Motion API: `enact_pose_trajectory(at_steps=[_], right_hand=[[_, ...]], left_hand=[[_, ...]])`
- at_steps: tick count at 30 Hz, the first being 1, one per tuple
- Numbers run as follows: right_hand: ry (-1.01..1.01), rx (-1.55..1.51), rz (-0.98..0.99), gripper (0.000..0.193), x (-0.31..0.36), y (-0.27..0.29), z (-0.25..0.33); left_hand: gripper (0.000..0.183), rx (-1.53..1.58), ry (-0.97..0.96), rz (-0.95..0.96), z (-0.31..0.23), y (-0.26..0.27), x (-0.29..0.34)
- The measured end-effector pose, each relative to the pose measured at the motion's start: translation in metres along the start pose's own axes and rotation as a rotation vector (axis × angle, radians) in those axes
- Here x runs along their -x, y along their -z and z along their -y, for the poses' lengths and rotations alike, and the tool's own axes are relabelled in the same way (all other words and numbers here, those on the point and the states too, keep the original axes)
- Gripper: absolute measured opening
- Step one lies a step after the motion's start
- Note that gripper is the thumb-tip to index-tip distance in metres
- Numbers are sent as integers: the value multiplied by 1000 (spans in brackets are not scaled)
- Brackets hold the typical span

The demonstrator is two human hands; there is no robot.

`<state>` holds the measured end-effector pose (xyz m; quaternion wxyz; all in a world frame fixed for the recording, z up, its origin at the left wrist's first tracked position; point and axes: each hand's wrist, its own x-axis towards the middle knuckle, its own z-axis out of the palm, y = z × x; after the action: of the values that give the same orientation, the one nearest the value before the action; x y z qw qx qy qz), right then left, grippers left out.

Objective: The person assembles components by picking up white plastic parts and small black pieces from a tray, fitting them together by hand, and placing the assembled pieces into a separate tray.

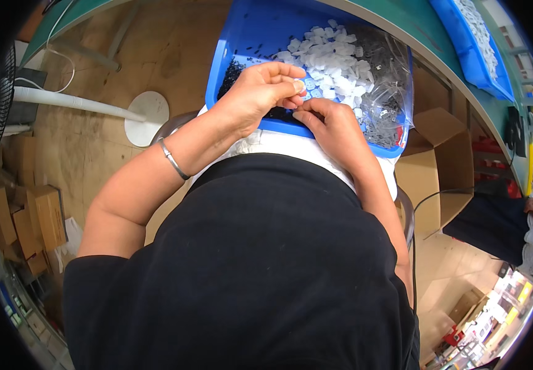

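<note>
A blue plastic bin [218,61] rests in front of me at lap height. Inside it lie a heap of small white plastic pieces [334,55], small black parts [232,73] at the left, and a clear bag of dark parts [385,98] at the right. My left hand [266,89] is over the bin's near side, its thumb and fingers pinched on a small white plastic piece [301,86]. Close beside it, my right hand [327,120] has thumb and forefinger pressed together; whatever they hold is too small to make out. A few light-blue pieces [311,86] show just past the fingertips.
A green table edge [396,21] curves round beyond the bin, carrying another blue bin [473,49] of white pieces. At the right stands an open cardboard box [436,166]. A fan's white pole and round base [147,118] are at the left, with cardboard boxes [44,219] below.
</note>
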<state>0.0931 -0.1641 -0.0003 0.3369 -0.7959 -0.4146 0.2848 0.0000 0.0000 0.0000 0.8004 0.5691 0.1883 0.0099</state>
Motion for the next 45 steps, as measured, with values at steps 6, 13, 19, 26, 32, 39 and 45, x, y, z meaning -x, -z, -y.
enact_pose_trajectory(at_steps=[6, 13, 19, 26, 32, 39, 45], right_hand=[[147, 62, -450, 13, 9, 30, -14], [-312, 568, -521, 17, 23, 79, -48], [-295, 562, -403, 9, 19, 68, -61], [-297, 424, -483, 9, 22, 70, -63], [26, -374, -481, 15, 19, 67, -32], [-37, -733, -170, 15, 8, 32, -5], [-80, -766, -134, 15, 5, 26, -1]], left_hand=[[26, 44, 9, -72, -4, 1, 1], [27, 50, 29, -37, 1, -6, -1], [24, 26, 33, -50, 4, -5, 1], [19, 20, 74, -107, 1, -11, 3], [19, 35, 69, -77, 4, -9, 3], [24, 24, 77, -68, -2, -16, 9], [26, 31, 80, -89, -4, -20, 11]])
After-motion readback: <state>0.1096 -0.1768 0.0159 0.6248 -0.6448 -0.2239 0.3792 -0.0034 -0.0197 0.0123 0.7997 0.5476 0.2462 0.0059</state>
